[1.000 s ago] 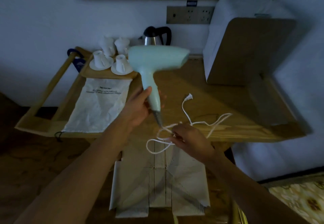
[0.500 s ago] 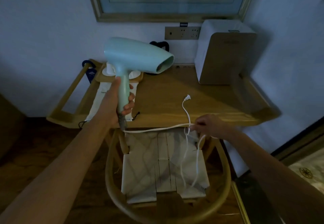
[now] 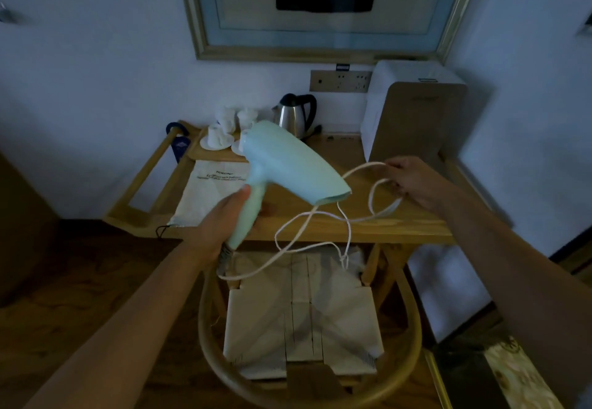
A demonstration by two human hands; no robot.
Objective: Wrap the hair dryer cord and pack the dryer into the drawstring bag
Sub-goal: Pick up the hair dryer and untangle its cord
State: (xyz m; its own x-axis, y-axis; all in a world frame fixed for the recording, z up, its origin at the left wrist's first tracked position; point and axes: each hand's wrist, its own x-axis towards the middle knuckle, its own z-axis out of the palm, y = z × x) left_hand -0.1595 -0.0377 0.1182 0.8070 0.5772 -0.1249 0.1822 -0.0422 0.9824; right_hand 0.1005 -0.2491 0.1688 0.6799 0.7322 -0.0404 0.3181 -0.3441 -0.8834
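Nearest us, the chair (image 3: 307, 328) sits tucked under the worktop (image 3: 368, 226), and the cord (image 3: 307, 248) sags in loose loops above its seat. Our left hand (image 3: 224, 219) has its fingers clenched around the handle of the hair dryer (image 3: 288, 168), holding it raised with the nozzle tipped right, likely to keep the cord hanging free for winding. Our right hand (image 3: 413, 181) pinches a cord loop over the worktop's right side. Farther left lies the drawstring bag (image 3: 205, 197), flat, with open worktop between.
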